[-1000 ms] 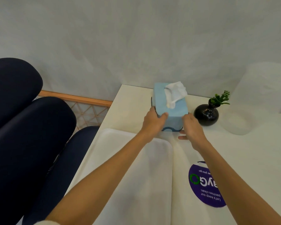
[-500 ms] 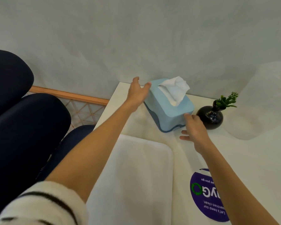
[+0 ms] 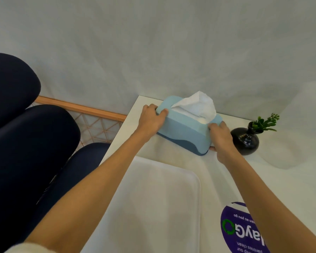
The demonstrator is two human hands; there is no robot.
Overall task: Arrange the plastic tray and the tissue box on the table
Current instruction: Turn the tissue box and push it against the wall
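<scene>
Head view: we are gripping the light-blue plastic tissue box (image 3: 185, 128) at the white table's (image 3: 290, 181) far edge, left hand (image 3: 150, 120) and right hand (image 3: 220, 136) clasping its ends. The white plastic tray (image 3: 153, 207) is lying nearer, apart from it.

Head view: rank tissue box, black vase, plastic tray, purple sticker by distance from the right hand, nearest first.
1. tissue box: gripped at its right end by the right hand.
2. black vase: just right of that hand, apart from it.
3. plastic tray: nearer the camera, to the left.
4. purple sticker: at the table's near edge.
</scene>
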